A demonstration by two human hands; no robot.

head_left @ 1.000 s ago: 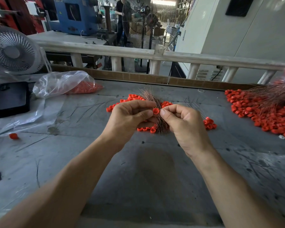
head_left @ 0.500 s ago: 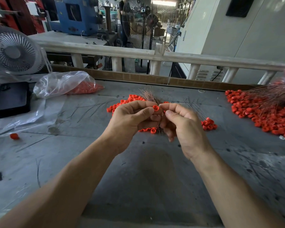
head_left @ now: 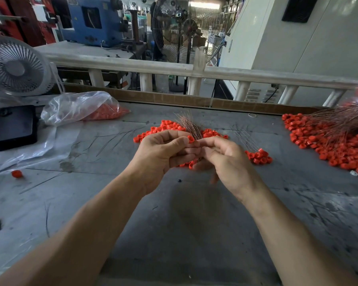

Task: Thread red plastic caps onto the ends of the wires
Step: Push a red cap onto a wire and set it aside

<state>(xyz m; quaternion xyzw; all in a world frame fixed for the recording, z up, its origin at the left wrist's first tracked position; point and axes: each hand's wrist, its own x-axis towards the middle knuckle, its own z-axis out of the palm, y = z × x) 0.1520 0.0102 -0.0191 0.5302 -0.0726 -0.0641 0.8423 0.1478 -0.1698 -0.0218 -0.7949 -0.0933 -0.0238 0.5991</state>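
**Cap pinched at the wire bundle, both hands raised over the bench**

Right at the middle of the view, one red cap sits pinched between the thumb and forefinger of the left hand, held above the grey workbench. Just behind it rises a bundle of thin copper-coloured wires, its loose ends fanning upward; the lower part of the bundle disappears between the two hands, so which hand grips it cannot be told. The right hand meets the left at the cap, its thumb and forefinger drawn together at a point touching the cap's side, the other fingers curled loosely beneath.

Beyond the hands lies a scatter of loose red caps on the bench. To the right, near the right hand, a small cluster of capped wires rests flat. Farther right sits a large heap of caps with wires spreading over it. At the left, a clear plastic bag holds more caps, with a black phone beside it and a white fan behind. A single stray cap lies apart near the left edge.
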